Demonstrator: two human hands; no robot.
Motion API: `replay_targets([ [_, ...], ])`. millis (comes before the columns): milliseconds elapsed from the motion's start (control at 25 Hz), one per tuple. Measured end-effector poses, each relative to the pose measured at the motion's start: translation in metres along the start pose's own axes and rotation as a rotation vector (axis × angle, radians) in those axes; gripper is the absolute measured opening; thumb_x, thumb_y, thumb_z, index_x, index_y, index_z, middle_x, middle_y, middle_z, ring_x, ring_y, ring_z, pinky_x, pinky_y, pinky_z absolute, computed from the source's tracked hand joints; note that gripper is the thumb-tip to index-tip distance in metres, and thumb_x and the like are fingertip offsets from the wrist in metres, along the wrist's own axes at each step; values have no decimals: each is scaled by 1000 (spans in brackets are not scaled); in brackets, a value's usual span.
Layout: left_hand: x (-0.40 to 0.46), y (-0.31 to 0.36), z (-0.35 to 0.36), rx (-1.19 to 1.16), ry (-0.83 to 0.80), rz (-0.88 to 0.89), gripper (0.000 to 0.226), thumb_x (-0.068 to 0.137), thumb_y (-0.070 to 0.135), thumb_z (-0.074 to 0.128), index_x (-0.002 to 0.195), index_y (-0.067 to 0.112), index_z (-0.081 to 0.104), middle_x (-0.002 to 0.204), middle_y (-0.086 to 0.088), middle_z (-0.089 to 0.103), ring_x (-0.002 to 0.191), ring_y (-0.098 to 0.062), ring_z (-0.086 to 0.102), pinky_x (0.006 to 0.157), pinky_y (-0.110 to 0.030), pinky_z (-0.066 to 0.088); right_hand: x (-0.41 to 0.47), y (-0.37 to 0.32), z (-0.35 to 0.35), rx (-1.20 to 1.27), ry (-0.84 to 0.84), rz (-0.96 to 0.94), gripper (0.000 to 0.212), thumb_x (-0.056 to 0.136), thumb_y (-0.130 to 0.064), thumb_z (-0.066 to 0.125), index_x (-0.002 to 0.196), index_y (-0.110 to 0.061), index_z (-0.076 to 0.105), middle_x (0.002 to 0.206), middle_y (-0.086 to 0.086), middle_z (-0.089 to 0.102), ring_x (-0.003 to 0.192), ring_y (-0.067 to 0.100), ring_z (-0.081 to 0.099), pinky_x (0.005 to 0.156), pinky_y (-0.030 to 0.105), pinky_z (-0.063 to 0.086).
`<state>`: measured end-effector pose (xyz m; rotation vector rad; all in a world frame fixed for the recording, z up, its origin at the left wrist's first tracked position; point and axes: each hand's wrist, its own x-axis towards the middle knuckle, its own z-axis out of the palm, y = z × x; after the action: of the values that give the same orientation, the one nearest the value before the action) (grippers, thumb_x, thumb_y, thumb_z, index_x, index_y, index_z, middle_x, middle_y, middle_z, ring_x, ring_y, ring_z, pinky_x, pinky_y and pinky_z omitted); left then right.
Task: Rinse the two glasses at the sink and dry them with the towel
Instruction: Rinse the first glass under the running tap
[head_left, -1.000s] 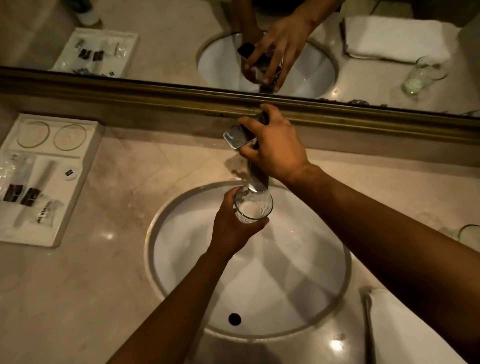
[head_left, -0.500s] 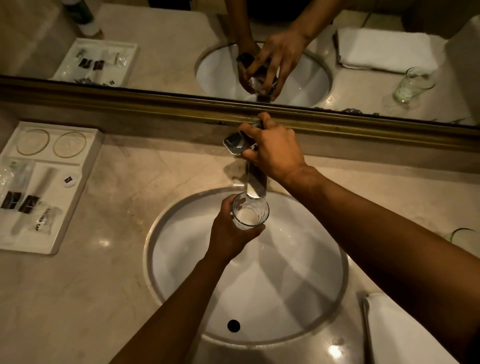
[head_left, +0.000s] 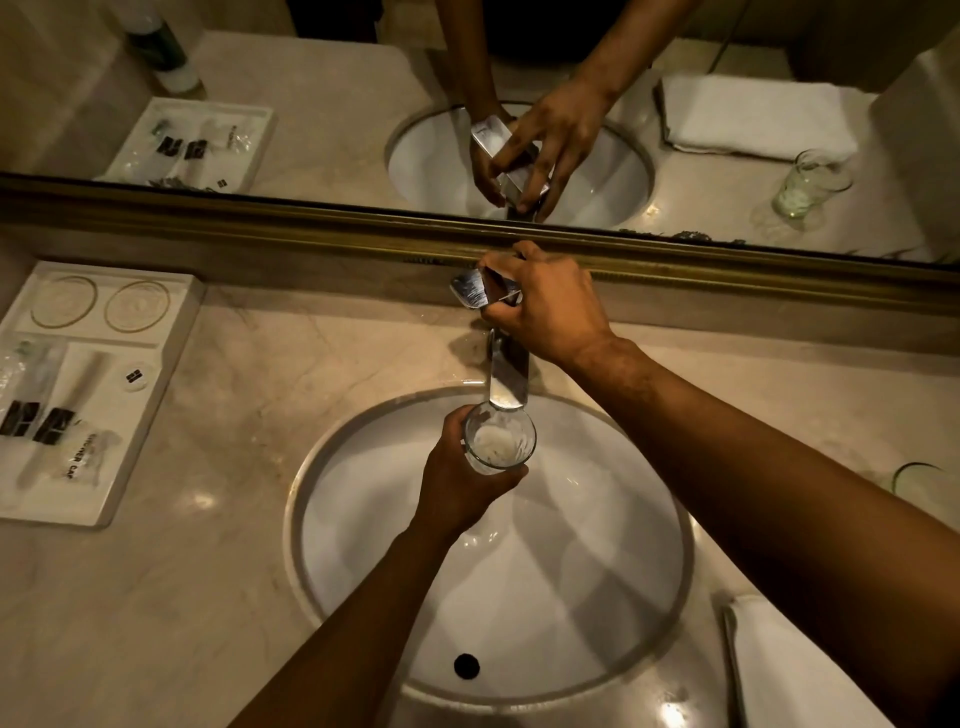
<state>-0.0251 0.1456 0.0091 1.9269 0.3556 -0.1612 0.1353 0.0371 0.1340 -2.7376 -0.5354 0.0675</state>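
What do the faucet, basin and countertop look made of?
Faucet: polished metal, likely chrome, with mirror-like reflections.
Basin: glossy white, probably glazed ceramic, with soft highlights.
Countertop: polished beige stone, apparently marble, showing faint veins and lamp glints.

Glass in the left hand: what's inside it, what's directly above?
The glass, held by the left hand, shows a whitish, foamy-looking patch inside; water depth unclear. The faucet spout ends right above its rim. The right hand covers most of the faucet handle.
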Motion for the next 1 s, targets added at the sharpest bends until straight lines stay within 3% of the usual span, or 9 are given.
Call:
replay_targets([
  [360, 2, -7, 0, 16, -5, 7, 92, 58, 32, 98, 134, 33, 46, 123, 20, 58, 109, -4, 56, 79, 0, 42, -1, 1, -4, 20, -24, 7, 61, 88, -38, 70, 145, -28, 49, 154, 10, 43, 131, 33, 51, 106, 50, 47],
  [440, 3, -7, 0, 2, -2, 11, 92, 58, 32, 97, 134, 33, 46, 123, 20, 59, 110, -6, 58, 81, -5, 46, -6, 5, 0, 169, -24, 17, 67, 89, -34, 71, 149, -31, 42, 160, 7, 35, 141, 25, 41, 113, 40, 39],
  [520, 4, -11, 0, -35, -3, 5, 90, 57, 33, 97, 132, 36, 47, 121, 23, 60, 111, -6, 60, 87, -18, 53, -30, 12, 10, 379, 100, 89, 65, 91, -23, 69, 150, -28, 41, 158, 3, 38, 138, 11, 39, 110, 21, 35],
  [640, 7, -19, 1, -83, -50, -16, 87, 58, 35, 95, 128, 47, 46, 123, 30, 59, 115, 1, 59, 93, -29, 56, -101, 26, 50, 451, 476, 256, 27, 88, 1, 62, 112, -11, 67, 113, 6, 64, 100, 12, 59, 85, 28, 53],
  [720, 11, -29, 3, -100, -101, -7, 87, 59, 28, 95, 127, 52, 44, 126, 31, 56, 117, 9, 55, 96, -25, 53, -146, 34, 90, 401, 347, 218, 35, 80, 14, 57, 101, -11, 69, 103, 3, 63, 95, 15, 60, 82, 30, 54],
  [800, 18, -40, 3, -129, -163, 0, 91, 61, 17, 95, 130, 49, 44, 130, 25, 56, 120, 8, 54, 99, -27, 52, -172, 36, 123, 385, 105, 79, 53, 71, 18, 52, 111, -12, 69, 114, 5, 63, 109, 17, 57, 94, 33, 53],
  [880, 25, -51, 3, -164, -213, 9, 93, 61, 9, 94, 135, 40, 46, 133, 21, 55, 123, 2, 54, 100, -31, 54, -173, 40, 143, 388, 34, 17, 56, 72, 15, 55, 119, -13, 66, 123, 6, 59, 117, 16, 52, 98, 30, 51],
  [920, 29, -54, 2, -181, -234, 8, 94, 61, 6, 94, 136, 38, 47, 135, 21, 55, 124, 0, 54, 99, -30, 55, -167, 40, 147, 437, 64, 89, 51, 77, 10, 58, 121, -15, 64, 124, 4, 55, 116, 14, 52, 96, 27, 51],
  [1000, 33, -59, 1, -226, -270, -12, 96, 61, 0, 92, 136, 37, 46, 137, 17, 55, 126, -4, 54, 94, -26, 56, -154, 39, 150, 709, 48, 435, 46, 88, -2, 64, 128, -22, 56, 121, -2, 54, 108, 9, 59, 89, 27, 57],
])
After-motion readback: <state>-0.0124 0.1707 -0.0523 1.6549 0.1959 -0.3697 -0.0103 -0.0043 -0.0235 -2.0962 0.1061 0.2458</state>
